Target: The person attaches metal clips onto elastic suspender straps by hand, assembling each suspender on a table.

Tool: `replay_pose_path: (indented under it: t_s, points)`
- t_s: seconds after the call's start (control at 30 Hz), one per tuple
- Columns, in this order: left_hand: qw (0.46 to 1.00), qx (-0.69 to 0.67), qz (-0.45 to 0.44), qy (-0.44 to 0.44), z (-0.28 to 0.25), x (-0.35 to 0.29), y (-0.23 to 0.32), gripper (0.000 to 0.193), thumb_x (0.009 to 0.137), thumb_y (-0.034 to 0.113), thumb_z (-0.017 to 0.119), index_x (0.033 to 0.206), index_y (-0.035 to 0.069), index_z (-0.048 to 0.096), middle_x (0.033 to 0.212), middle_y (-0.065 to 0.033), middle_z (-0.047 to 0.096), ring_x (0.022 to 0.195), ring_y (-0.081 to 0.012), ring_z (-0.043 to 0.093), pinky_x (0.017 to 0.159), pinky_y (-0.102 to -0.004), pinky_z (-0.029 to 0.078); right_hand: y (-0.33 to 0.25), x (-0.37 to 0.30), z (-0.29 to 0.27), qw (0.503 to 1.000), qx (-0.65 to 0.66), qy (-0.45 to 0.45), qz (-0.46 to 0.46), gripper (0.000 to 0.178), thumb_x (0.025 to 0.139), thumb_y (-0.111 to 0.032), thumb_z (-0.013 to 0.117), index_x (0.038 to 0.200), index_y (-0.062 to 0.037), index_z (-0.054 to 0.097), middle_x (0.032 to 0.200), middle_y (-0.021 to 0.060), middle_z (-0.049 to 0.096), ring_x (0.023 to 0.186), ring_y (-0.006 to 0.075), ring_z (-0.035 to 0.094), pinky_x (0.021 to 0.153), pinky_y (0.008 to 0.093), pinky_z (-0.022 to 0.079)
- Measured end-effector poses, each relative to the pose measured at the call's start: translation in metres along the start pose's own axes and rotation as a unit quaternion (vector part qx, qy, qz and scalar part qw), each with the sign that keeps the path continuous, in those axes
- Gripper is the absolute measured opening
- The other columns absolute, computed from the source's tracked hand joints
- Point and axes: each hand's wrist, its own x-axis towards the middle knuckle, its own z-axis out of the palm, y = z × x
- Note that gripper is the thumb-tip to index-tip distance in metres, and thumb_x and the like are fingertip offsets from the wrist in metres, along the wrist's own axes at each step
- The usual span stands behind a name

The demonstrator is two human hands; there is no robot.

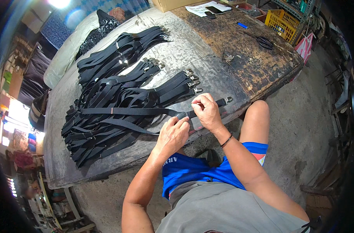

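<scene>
A pair of black elastic suspenders (134, 111) stretches across the near edge of the table, its two straps meeting at a dark joining patch (181, 115). My left hand (172, 134) pinches the suspenders just at that patch, fingers closed. Over the short tail strap, my right hand (207, 111) has thumb and fingertips pressed together; what they hold, if anything, is too small to tell. Beyond this hand the tail ends in a silver metal clip (228, 100). A tangled heap of more black suspenders (87, 136) lies to the left.
Further bundles of suspenders (118, 50) with metal clips lie toward the back of the worn table (196, 42). At the far right are dark scissors (264, 42), a blue object (242, 25), phones and papers. A white sack (68, 58) stands behind; a yellow crate (281, 24) sits past the corner.
</scene>
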Motion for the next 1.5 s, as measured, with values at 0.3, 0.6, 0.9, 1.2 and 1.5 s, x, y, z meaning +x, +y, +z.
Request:
replay_pose_path:
  t_s: [0.3, 0.6, 0.9, 1.2, 1.5]
  points:
    - [0.996, -0.06, -0.039, 0.047, 0.009, -0.019, -0.001, 0.016, 0.075, 0.001, 0.066, 0.089, 0.001, 0.058, 0.098, -0.0156, 0.064, 0.099, -0.0325, 0.061, 0.088, -0.0399, 0.052, -0.001, 0.0, 0.0, 1.0, -0.005, 0.001, -0.002, 0.006, 0.085, 0.0, 0.067, 0.09, -0.0016, 0.064, 0.094, 0.004, 0.057, 0.073, 0.0105, 0.058, 0.063, 0.0249, 0.048]
    - [0.999, 0.004, -0.033, 0.042, 0.014, -0.016, 0.004, 0.016, 0.077, 0.004, 0.068, 0.09, 0.003, 0.059, 0.12, -0.0134, 0.064, 0.104, -0.0313, 0.059, 0.091, -0.041, 0.049, -0.001, -0.001, -0.002, 1.0, 0.002, -0.026, 0.002, 0.005, 0.086, -0.001, 0.067, 0.089, -0.0015, 0.064, 0.094, 0.0035, 0.057, 0.073, 0.0095, 0.058, 0.063, 0.0241, 0.048]
    - [0.999, 0.015, -0.029, 0.02, 0.014, -0.008, -0.005, 0.014, 0.076, 0.007, 0.067, 0.087, 0.004, 0.059, 0.122, -0.0129, 0.065, 0.097, -0.0294, 0.058, 0.084, -0.0403, 0.049, 0.009, 0.0, -0.002, 1.0, 0.021, 0.001, 0.018, 0.004, 0.089, -0.001, 0.065, 0.091, -0.0008, 0.061, 0.093, 0.0034, 0.058, 0.075, 0.0084, 0.062, 0.067, 0.0234, 0.052]
    - [0.995, -0.035, -0.076, -0.051, -0.006, 0.022, -0.011, 0.009, 0.083, 0.01, 0.062, 0.087, 0.003, 0.059, 0.112, -0.016, 0.068, 0.088, -0.0349, 0.063, 0.078, -0.0427, 0.052, -0.003, 0.024, -0.045, 0.938, 0.294, 0.155, 0.093, 0.007, 0.098, -0.01, 0.059, 0.099, -0.0036, 0.058, 0.082, 0.0016, 0.061, 0.071, 0.0113, 0.064, 0.07, 0.0272, 0.055]
    - [0.99, -0.038, -0.134, 0.007, 0.018, 0.147, -0.032, 0.013, 0.094, 0.017, 0.055, 0.095, 0.004, 0.059, 0.078, -0.0232, 0.066, 0.077, -0.0427, 0.066, 0.069, -0.0509, 0.051, -0.014, 0.027, -0.122, 0.881, 0.372, 0.282, 0.07, 0.01, 0.1, -0.015, 0.058, 0.105, -0.0067, 0.054, 0.089, 0.0041, 0.059, 0.071, 0.0123, 0.062, 0.07, 0.0322, 0.059]
